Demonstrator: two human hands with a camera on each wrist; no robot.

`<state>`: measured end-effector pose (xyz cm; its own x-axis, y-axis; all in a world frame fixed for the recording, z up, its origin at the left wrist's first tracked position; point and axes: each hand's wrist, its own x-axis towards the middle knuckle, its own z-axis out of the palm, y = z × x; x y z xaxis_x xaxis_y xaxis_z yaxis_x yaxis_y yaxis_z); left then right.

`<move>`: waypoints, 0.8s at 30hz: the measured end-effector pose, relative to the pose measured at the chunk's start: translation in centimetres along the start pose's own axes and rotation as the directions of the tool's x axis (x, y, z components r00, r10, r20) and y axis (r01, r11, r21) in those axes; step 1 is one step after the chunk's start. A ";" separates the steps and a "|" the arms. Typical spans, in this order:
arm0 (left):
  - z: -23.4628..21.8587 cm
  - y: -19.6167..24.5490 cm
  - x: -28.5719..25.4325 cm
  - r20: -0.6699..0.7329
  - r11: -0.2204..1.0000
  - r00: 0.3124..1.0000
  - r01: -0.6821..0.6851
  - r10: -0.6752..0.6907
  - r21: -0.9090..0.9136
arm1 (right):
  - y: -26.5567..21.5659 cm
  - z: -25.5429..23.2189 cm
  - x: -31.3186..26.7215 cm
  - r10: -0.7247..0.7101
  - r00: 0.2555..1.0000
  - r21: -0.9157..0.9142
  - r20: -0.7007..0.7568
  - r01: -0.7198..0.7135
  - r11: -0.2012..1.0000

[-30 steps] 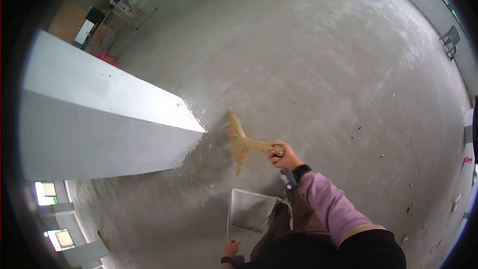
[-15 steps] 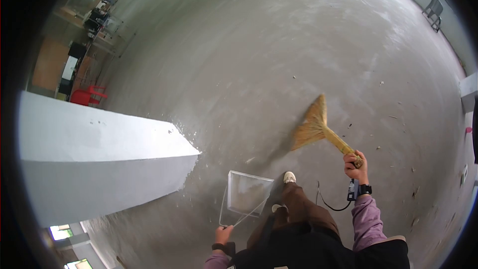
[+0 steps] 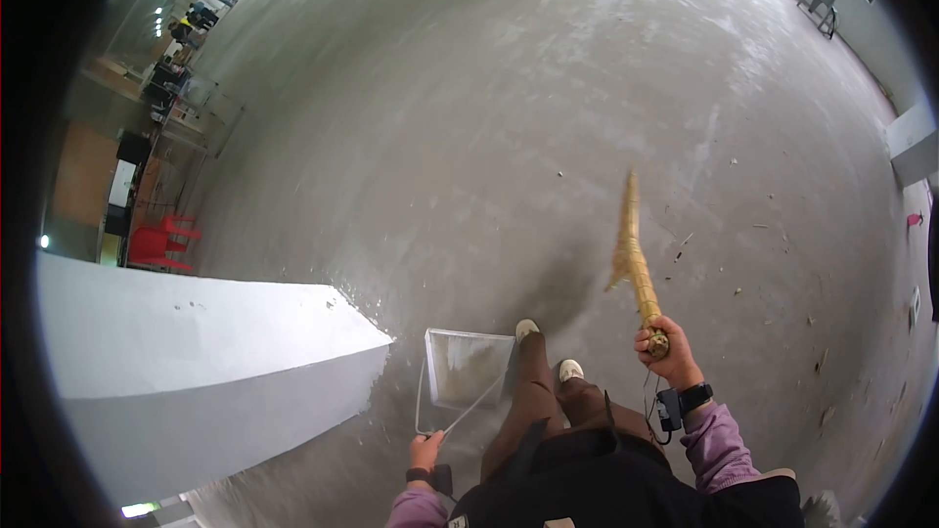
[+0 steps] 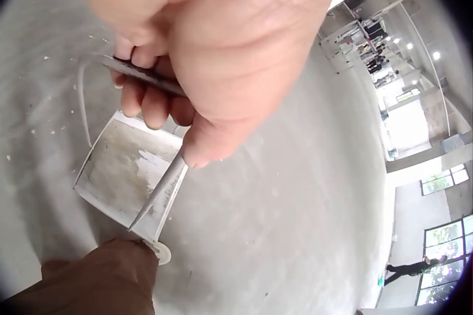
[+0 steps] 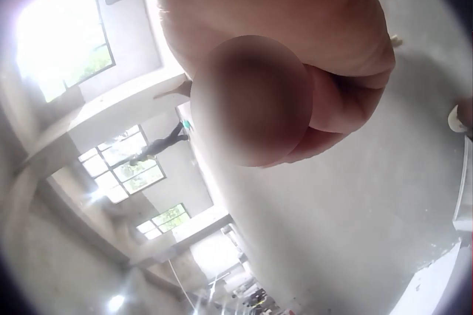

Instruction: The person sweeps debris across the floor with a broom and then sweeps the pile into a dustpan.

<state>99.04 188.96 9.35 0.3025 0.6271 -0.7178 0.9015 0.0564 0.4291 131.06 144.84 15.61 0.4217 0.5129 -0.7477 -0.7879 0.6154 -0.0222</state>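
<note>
My right hand (image 3: 671, 352) grips the end of a straw broom's handle, right of my legs. The tan broom (image 3: 636, 259) points away from me, its fan of bristles turned nearly edge-on. A round blurred patch covers part of the grip in the right wrist view, where my curled right hand (image 5: 295, 16) shows above it. At lower left, my left hand (image 3: 426, 452) holds the thin handle of a dustpan (image 3: 469, 372). The left wrist view shows fingers of my left hand (image 4: 229, 49) curled round the dark grip, above the dusty pan (image 4: 111, 163).
A white pillar (image 3: 225, 337) stands left of the dustpan. Small debris (image 3: 738, 290) lies scattered on the grey floor at right. Red chairs (image 3: 156, 242) and desks line the far left; a grey chair (image 3: 820, 0) stands by the far right wall. My shoes (image 3: 571, 370) are beside the dustpan.
The broom swung from near the pillar to the right, then its bristles turned edge-on. The dustpan stays in my left hand. My view has shifted, and my feet have stepped.
</note>
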 end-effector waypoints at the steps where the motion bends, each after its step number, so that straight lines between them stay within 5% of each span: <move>1: -0.1 0.2 1.0 0.011 1.000 1.000 -0.018 0.018 -0.010 | 0.3 1.5 0.6 0.038 0.999 0.016 0.034 -0.039 0.999; 5: 0.0 3.6 4.3 0.022 0.971 1.000 -0.018 0.013 0.237 | 2.6 6.7 5.8 0.201 0.962 0.025 0.183 -0.209 0.978; 11: -1.1 5.3 8.2 0.122 0.897 0.978 -0.203 0.168 0.392 | 6.7 16.8 17.8 0.298 0.946 -0.017 0.128 -0.298 0.954; 14: -2.1 6.6 9.5 0.188 0.926 0.980 -0.133 0.069 0.354 | 7.3 19.5 23.1 0.294 0.924 -0.039 0.245 -0.294 0.955; 19: -2.2 7.6 11.7 0.179 0.919 0.975 -0.187 0.131 0.347 | 4.1 17.3 27.1 0.279 0.921 0.197 0.272 -0.337 0.921; 24: -1.0 13.6 10.9 0.203 0.935 0.973 -0.174 0.113 0.311 | -1.3 10.7 20.6 0.097 0.958 0.478 0.271 -0.222 0.850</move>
<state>114.24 197.35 7.92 0.4591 0.4583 -0.7610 0.8861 -0.2974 0.3555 145.61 160.97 7.30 0.4487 0.7133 -0.5384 -0.5486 0.6954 0.4642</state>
